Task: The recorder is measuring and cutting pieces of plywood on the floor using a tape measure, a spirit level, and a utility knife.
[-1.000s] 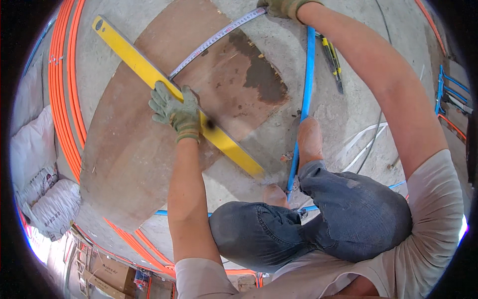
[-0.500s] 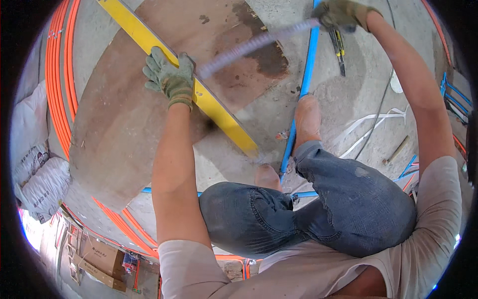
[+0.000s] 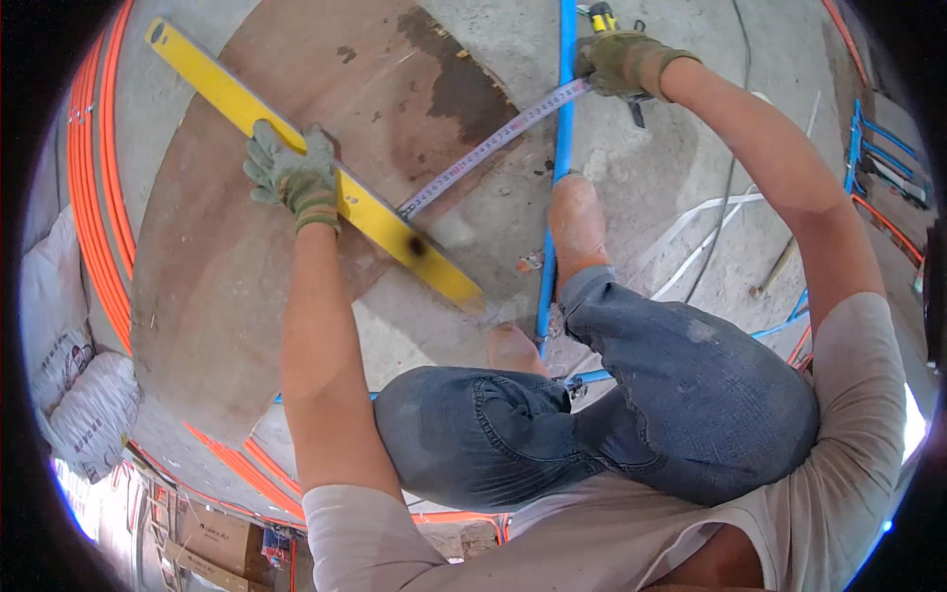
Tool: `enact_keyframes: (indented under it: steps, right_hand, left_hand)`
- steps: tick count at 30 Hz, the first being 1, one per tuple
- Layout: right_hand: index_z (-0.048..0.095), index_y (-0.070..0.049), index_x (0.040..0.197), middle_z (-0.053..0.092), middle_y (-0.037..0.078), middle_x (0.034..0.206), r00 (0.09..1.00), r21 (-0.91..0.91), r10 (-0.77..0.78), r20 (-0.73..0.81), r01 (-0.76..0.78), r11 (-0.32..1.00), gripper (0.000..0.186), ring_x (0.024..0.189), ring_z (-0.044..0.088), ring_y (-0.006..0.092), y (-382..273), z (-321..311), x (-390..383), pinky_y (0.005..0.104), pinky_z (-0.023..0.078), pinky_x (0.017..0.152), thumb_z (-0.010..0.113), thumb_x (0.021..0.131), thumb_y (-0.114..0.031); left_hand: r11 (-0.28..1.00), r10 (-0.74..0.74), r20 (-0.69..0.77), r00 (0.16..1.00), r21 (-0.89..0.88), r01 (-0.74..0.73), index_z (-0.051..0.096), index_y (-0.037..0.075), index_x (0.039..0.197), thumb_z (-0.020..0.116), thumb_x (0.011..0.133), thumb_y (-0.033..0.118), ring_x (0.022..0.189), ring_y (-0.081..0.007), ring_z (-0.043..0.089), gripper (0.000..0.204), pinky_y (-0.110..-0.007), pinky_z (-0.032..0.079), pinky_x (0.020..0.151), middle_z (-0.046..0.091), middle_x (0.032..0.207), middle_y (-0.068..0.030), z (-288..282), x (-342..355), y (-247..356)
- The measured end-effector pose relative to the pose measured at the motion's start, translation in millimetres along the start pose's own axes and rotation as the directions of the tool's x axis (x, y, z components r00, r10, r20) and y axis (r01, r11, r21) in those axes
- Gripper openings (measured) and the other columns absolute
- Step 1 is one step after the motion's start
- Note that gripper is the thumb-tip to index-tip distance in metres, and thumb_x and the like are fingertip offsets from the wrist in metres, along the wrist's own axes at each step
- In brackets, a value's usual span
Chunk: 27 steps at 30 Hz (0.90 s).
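My left hand [image 3: 292, 176], in a grey-green work glove, presses down on a long yellow spirit level [image 3: 380, 219], its fingers and thumb spread to either side of the bar. The level lies slantwise over a brown stained board [image 3: 237, 257] on the floor. My gloved right hand [image 3: 623, 64] is closed on the right end of a tape measure [image 3: 493, 144]; the tape's case does not show. Its pale blade runs from that hand over a blue pipe [image 3: 564, 118] to the level's right edge. A yellow-black utility knife [image 3: 601, 15] is partly hidden behind my right hand.
Orange pipes [image 3: 87, 187] line the left side, beside white sacks [image 3: 94, 405]. My feet [image 3: 577, 222] are by the blue pipe. White strips [image 3: 695, 215], a dark cable [image 3: 735, 148] and a short wooden handle [image 3: 772, 269] lie at right. Cardboard boxes [image 3: 219, 538] stand lower left.
The whole view has shifted, so most things sit further left. My right hand has come slightly nearer and now covers the middle of the knife. The tape blade, blurred before, is now sharp.
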State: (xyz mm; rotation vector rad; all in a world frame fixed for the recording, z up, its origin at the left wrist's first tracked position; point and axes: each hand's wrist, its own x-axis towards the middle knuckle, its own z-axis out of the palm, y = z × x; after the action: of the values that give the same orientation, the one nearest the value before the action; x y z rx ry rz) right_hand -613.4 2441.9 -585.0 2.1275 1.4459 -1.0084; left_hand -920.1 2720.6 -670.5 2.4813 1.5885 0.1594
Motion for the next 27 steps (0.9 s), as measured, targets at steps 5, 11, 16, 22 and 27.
enact_keyframes:
  steps: [5,11,16,22,27]
  right_hand:
    - [0.073,-0.012,0.096,0.071,0.013,0.095,0.997,-0.153,0.074,0.028,-0.069,0.986,0.019,0.09,0.069,0.0313,-28,-11,-1,0.0432,0.054,0.079,0.064,0.08,-0.015]
    - [0.073,-0.009,0.092,0.071,0.011,0.09,0.996,-0.298,0.016,0.083,0.01,0.954,0.016,0.086,0.07,0.0301,-34,-20,5,0.0428,0.055,0.073,0.066,0.081,-0.019]
    - [0.073,-0.01,0.093,0.071,0.01,0.091,0.996,-0.371,0.07,0.058,-0.043,0.927,0.018,0.086,0.07,0.029,-35,-11,14,0.0419,0.056,0.073,0.068,0.08,-0.022]
    - [0.073,-0.013,0.1,0.072,0.009,0.092,0.987,0.019,0.107,0.122,-0.11,0.994,0.022,0.084,0.069,0.0256,-21,-36,4,0.0394,0.054,0.073,0.066,0.08,-0.018]
    - [0.071,-0.011,0.108,0.073,0.011,0.093,0.989,0.067,0.07,0.127,-0.079,0.995,0.03,0.078,0.068,0.0269,0,-46,3,0.0403,0.053,0.075,0.059,0.082,-0.018]
  left_hand:
    - [1.0,0.03,-0.056,0.998,-0.004,-0.031,0.041,0.016,0.146,0.066,0.077,0.052,0.136,-0.0339,0.032,0.082,-0.064,0.019,0.107,0.039,0.149,-0.0097,5,1,-3]
    - [0.999,0.044,-0.076,0.996,0.013,-0.043,0.042,0.014,0.145,0.066,0.078,0.05,0.134,-0.0342,0.035,0.08,-0.066,0.019,0.106,0.042,0.146,-0.0105,7,0,-4]
    - [0.996,0.094,-0.121,0.988,0.021,-0.092,0.044,0.014,0.143,0.065,0.077,0.053,0.13,-0.0355,0.04,0.079,-0.058,0.026,0.106,0.047,0.142,-0.0122,7,1,-6]
    - [0.998,0.05,-0.09,0.995,0.049,-0.045,0.043,0.013,0.144,0.065,0.077,0.052,0.13,-0.0353,0.039,0.08,-0.059,0.024,0.106,0.045,0.144,-0.0113,5,0,-2]
    - [1.0,0.012,-0.023,1.0,0.009,-0.012,0.042,0.013,0.145,0.065,0.077,0.05,0.132,-0.0341,0.036,0.08,-0.06,0.022,0.106,0.042,0.146,-0.0103,-1,-1,2]
